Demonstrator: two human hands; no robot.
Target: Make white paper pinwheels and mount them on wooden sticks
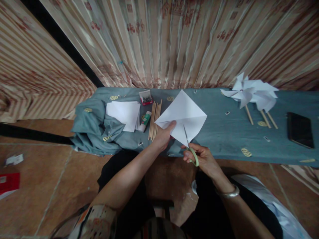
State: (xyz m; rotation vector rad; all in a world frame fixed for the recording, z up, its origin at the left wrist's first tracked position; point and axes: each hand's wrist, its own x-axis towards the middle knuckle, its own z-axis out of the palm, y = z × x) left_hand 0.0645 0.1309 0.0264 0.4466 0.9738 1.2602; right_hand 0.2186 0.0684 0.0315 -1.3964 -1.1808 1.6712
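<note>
A square sheet of white paper point(185, 106), turned corner toward me and marked with a crease, is held up over the cloth. My left hand point(164, 135) pinches its lower left part, thumb on top. My right hand point(200, 155) grips a pair of scissors point(195, 157) with pale green handles. Their blade lies over the paper at its near corner, pointing toward the middle. Left of the paper lie several thin wooden sticks point(154, 119), a glue stick point(145, 121) and a small open box of pins point(146, 98).
A stack of white paper point(124, 113) rests at the left of the cloth-covered bench point(216, 132). Paper pinwheels point(249, 93) on sticks lie at the right, beside a black phone point(300, 129). Behind hangs a pleated curtain point(159, 43). A red packet point(9, 182) is on the floor.
</note>
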